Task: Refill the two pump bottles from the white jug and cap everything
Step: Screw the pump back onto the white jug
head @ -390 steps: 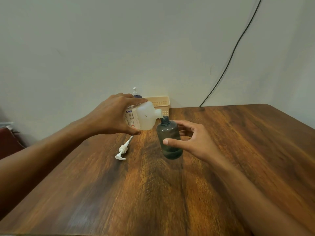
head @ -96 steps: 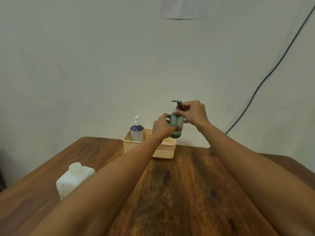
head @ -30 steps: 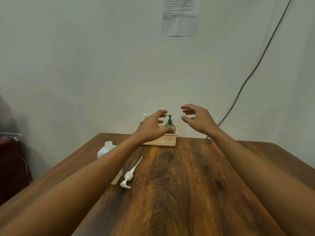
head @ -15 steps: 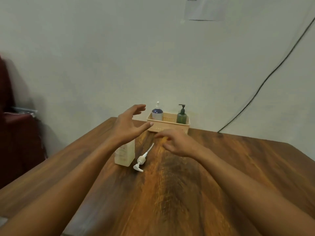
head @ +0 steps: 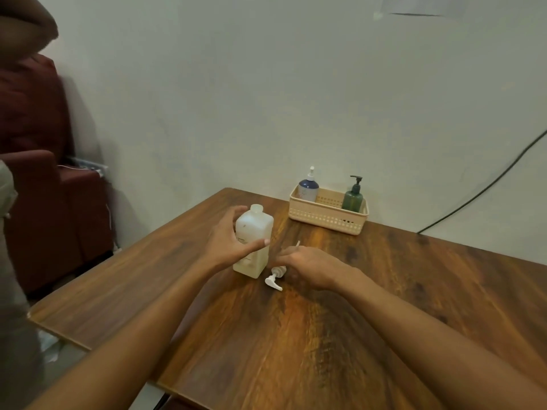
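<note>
Two bare forearms reach forward over the tabletop (head: 310, 335). The left hand (head: 229, 242) is spread, fingers and thumb curved around the left side of the jug (head: 254, 241), at or very near its wall; whether it grips cannot be told. The right hand (head: 307, 266) lies low, palm down, fingers loosely curled over the stem of the loose pump (head: 275, 278), which rests on the wood just right of the jug; a pinch is not clear. The jug stands upright, uncapped, translucent white with pale liquid low inside. Well behind, against the wall, a basket (head: 325, 217) holds the blue bottle (head: 308, 187) at its left end and the green bottle (head: 353, 196) at its right, both upright with pumps on.
</note>
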Motion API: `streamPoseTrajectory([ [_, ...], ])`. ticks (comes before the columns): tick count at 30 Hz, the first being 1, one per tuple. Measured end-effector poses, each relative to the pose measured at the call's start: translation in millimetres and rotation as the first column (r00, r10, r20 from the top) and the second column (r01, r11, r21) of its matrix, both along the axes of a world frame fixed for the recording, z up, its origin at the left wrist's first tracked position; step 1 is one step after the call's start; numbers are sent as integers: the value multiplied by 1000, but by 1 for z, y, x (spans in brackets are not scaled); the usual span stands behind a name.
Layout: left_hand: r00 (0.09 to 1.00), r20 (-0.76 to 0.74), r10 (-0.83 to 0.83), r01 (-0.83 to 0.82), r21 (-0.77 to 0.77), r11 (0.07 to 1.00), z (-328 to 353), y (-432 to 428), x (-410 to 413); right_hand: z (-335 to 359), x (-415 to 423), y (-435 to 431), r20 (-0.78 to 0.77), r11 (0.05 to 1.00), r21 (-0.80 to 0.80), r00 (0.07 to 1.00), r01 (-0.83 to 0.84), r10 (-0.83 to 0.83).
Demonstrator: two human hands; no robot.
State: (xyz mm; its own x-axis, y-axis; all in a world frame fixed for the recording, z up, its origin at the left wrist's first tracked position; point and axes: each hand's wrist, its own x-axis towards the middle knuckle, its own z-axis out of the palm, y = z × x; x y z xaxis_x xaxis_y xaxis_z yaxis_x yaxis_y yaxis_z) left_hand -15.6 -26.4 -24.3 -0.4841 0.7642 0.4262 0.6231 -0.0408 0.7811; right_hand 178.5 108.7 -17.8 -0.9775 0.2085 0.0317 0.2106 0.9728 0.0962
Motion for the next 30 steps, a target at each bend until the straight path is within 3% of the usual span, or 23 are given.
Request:
streamPoseTrajectory([
  [7,998,38,-58,59,-37,998,-9,2,-6,-8,-6,7,-59,996,84,998,-20,25],
  [14,1000,-6,-25,25,-15,1000,-10,7,-2,24,25,14,-345,986,-165,937,2,-60],
  [20,996,7,-87,87,-12,996,-1,12,21,98,83,19,-629,885,-465,711,-19,-315],
  [25,987,-16,-159,159,25,987,15,20,55,159,125,7,-776,844,-513,504,-156,-378],
  [30,972,-47,-231,232,18,973,25,29,85,197,149,-9,-837,816,-500,403,-289,-370],
])
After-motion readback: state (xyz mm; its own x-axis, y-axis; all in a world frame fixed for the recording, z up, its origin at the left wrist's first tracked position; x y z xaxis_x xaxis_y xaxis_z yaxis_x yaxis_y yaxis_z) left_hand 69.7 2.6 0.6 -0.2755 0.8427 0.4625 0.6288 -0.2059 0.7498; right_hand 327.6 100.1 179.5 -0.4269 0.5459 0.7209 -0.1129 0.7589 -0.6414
